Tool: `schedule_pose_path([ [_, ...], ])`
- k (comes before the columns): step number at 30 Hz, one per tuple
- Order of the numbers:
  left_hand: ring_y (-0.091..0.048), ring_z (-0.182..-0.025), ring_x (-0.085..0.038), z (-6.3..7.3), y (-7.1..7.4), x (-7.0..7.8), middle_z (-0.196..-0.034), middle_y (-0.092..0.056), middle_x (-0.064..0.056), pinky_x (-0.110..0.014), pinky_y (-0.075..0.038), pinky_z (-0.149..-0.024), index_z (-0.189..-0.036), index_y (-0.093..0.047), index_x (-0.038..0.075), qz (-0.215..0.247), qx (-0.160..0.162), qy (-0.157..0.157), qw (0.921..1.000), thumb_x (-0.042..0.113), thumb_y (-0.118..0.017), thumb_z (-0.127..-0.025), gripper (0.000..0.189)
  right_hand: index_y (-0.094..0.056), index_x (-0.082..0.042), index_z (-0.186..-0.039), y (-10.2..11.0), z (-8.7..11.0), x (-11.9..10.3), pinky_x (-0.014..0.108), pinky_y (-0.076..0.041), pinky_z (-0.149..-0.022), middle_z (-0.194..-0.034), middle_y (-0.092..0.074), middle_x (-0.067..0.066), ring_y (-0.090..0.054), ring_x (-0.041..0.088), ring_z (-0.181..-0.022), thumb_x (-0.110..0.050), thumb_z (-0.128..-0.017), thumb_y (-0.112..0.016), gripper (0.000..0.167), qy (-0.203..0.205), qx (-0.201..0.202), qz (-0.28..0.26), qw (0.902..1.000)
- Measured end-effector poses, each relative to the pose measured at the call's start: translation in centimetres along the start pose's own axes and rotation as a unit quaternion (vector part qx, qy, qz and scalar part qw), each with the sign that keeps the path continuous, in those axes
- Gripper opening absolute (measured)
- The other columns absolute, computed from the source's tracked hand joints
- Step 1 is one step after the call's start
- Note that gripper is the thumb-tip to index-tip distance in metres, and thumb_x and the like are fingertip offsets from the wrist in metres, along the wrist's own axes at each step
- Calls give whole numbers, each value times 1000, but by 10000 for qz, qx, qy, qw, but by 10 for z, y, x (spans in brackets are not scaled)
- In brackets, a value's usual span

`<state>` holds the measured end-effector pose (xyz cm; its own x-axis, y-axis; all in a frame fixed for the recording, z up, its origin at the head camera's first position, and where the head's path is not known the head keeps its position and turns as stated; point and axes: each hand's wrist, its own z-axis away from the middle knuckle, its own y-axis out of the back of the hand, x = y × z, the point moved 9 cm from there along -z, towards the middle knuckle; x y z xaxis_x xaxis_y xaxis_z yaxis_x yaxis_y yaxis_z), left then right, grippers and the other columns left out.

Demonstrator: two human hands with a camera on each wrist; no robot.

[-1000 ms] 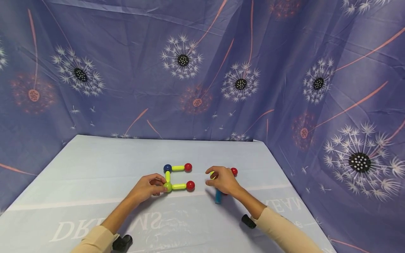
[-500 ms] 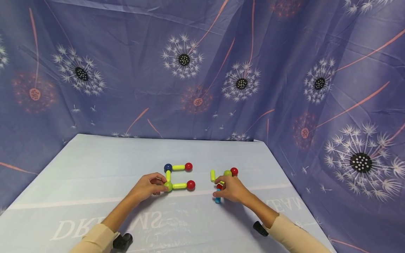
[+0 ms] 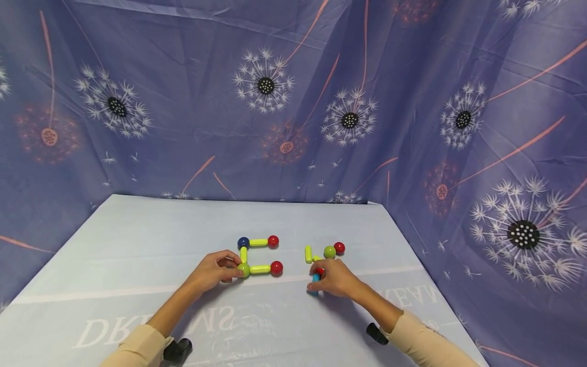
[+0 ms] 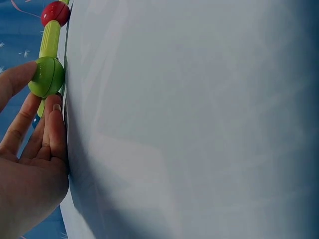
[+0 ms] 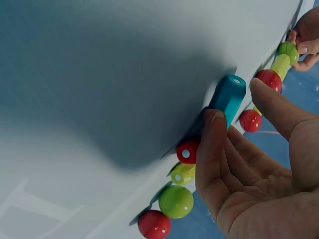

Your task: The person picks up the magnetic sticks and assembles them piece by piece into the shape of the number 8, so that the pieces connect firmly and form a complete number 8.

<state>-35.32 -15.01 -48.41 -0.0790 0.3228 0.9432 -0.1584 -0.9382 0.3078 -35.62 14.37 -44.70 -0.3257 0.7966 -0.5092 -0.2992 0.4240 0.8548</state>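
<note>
Head view shows me both hands at work on a pale tabletop (image 3: 160, 224), with a violet dandelion-print cloth (image 3: 183, 127) at its far side. On the left, the left hand (image 3: 213, 270) pinches a green ball (image 3: 244, 270) between thumb and fingers. That ball is the near left corner of a C-shaped figure: one yellow-green rod (image 3: 244, 254) runs from it to a dark blue ball (image 3: 243, 243) at the far corner, and from each corner another rod reaches right to a red ball (image 3: 276, 268). Over on the right, the right hand (image 3: 337, 278) has its thumb and bent fingers either side of a blue rod (image 5: 228, 99); whether the thumb actually presses it, I can't tell. Beside those fingers lie a red piece (image 5: 187, 151) and a short yellow rod (image 5: 183, 173), and farther off, a second green ball (image 3: 329, 252) sits just beside another red one.
</note>
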Motion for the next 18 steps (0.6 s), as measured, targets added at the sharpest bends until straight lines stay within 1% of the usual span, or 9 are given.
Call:
schedule_pose_path([
  [4, -66, -82, -15, 1, 0, 0, -96, -74, -7, -32, -55, -70, -109, -68, 4, 29, 0, 16, 10000, 16, -84, -81, 34, -73, -9, -104, -4, 0, 0, 25, -38, -58, -72, -56, -3, -51, 15, -72, -26, -80, -86, 32, 23, -53, 34, 10000],
  [11, -66, -81, -16, 1, 0, 1, -96, -73, -7, -32, -54, -70, -108, -68, 4, 33, -4, -2, 10000, 16, -84, -81, 34, -72, -8, -103, -4, -1, 0, 26, -40, -59, -72, -57, -3, -51, 15, -71, -24, -80, -86, 32, -35, -23, 98, 9999],
  [18, -66, -80, -17, 1, 0, 1, -95, -73, -7, -32, -54, -69, -108, -68, 4, 52, 13, -28, 10000, 16, -84, -81, 34, -71, -6, -101, -2, -4, -3, 26, -40, -59, -71, -56, -2, -51, 15, -69, -20, -78, -87, 31, 90, 47, 57, 9999],
])
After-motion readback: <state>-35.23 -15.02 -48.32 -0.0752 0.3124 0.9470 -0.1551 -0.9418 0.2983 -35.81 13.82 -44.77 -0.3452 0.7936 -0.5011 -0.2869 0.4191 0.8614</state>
